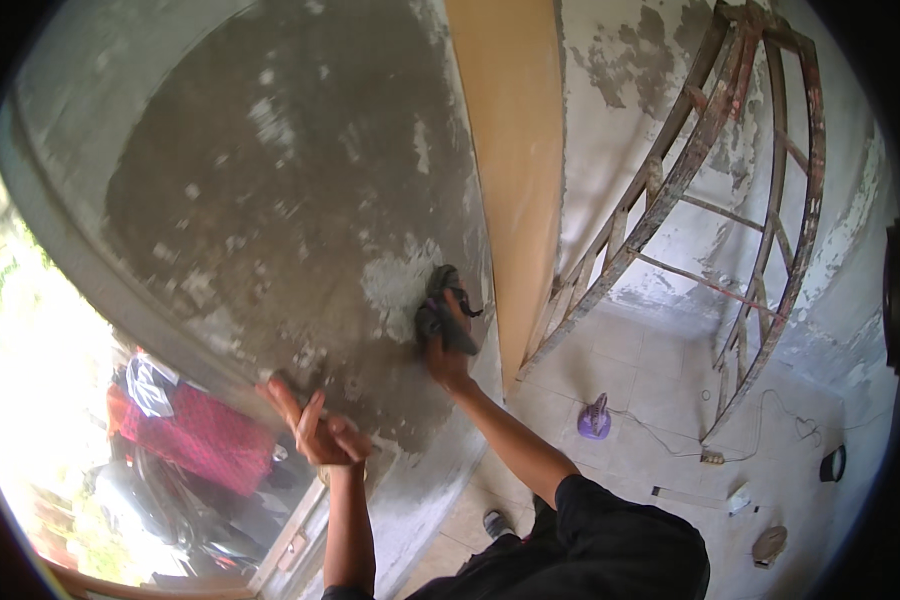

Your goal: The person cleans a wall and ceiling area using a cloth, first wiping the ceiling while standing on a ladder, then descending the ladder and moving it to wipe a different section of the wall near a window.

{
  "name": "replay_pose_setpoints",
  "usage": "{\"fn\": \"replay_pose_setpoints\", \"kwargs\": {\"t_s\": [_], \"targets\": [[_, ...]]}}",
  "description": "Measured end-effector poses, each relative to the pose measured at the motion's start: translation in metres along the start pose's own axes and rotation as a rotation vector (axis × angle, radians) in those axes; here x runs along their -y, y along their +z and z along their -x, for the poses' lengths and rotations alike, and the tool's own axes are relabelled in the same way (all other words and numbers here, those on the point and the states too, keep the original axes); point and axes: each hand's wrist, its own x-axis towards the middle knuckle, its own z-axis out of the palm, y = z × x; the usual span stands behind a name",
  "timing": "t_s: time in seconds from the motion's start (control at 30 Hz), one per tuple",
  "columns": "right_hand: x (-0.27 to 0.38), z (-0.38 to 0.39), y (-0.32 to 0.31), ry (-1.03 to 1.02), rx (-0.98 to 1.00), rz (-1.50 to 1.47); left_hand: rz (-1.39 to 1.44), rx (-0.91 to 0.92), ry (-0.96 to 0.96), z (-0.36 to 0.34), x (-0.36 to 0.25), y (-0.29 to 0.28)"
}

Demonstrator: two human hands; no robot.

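My right hand (455, 340) is closed round a dark grey pad or bunched cloth (434, 322). It presses this against the grey plastered wall (270, 210), beside a pale whitish patch. Whether the dark thing is a cloth or a block cannot be told. Lower and to the left, my left hand (322, 432) is open, its fingers spread close to the wall near the window-side edge. Nothing shows in it; its fingertips are slightly blurred.
A tan door frame panel (510, 180) runs down right of the wall patch. Beyond it a paint-spattered stepladder (685, 180) leans over the tiled floor. On the floor lie a purple container (595, 420), a cable and a power strip (712, 457). Outside, red cloth (200, 435) covers a motorbike.
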Motion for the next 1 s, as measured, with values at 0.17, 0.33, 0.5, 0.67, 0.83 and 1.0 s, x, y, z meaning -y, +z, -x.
{"fn": "replay_pose_setpoints", "kwargs": {"t_s": [0.17,0.33,0.5,0.67,0.83,1.0], "targets": [[-0.09,0.003,0.024,0.363,-0.213,-0.266,-0.029,-0.063,0.077,0.005,0.006,-0.002],[-0.21,0.094,0.059,0.896,-0.343,-0.199,-0.049,-0.106,0.089,0.008,0.007,0.002],[-0.225,0.182,0.066,1.302,-0.259,-0.165,-0.045,-0.133,0.069,0.004,0.0,0.004],[-0.135,0.223,0.049,1.496,-0.067,-0.248,-0.047,-0.214,-0.038,0.024,0.013,-0.002],[-0.015,0.243,0.032,1.497,-0.112,-0.436,-0.164,-0.239,-0.153,0.049,0.024,-0.016],[0.017,0.237,0.041,1.309,-0.255,-0.429,-0.115,-0.096,0.035,0.011,0.008,-0.002]]}}
